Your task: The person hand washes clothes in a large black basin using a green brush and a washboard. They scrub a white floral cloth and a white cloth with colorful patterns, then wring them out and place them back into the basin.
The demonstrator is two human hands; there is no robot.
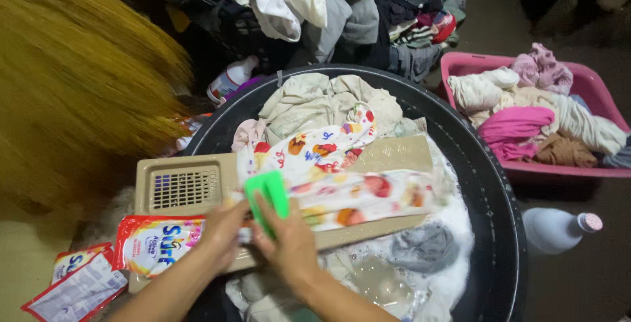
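down low, right hand (289, 243) clamped on green brush (268, 197), left hand (223, 230) pinning printed cloth (342, 171) flat.

Beige washboard (394, 154) spans black tub (499, 230), bearing printed cloth (342, 164), detergent sachet (154, 246).

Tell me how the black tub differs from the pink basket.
The black tub is round and large; the pink basket is rectangular and smaller. The tub holds soapy water, wet clothes and a beige washboard laid across it; the basket holds only piled clothes, with no water visible. Both contain laundry and sit on the floor.
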